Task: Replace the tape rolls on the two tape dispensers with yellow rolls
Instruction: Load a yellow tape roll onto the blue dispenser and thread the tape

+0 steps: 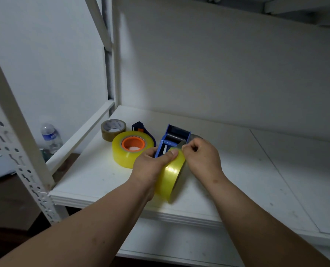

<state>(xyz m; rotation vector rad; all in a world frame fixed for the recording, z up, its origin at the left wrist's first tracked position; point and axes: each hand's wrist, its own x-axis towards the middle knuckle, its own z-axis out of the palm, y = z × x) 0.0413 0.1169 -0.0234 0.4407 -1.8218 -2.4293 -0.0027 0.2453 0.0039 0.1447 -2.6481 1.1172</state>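
A blue tape dispenser [174,138] stands upright on the white shelf [95,176], with a yellow roll [171,176] mounted in it on edge. My left hand [150,166] grips that roll from the left, thumb on top. My right hand [201,158] pinches the loose tape end at the roll's top, near the dispenser's roller. To the left lies a second blue dispenser [141,129] on its side, carrying a fat yellow roll [130,148] with an orange core. A brown roll [113,130] lies flat behind it.
A white wall panel closes the back of the shelf. White perforated rack posts [25,166] stand at the left. Beyond them, lower down, are a plastic water bottle [51,136] and some white paper. Another shelf board lies below the front edge.
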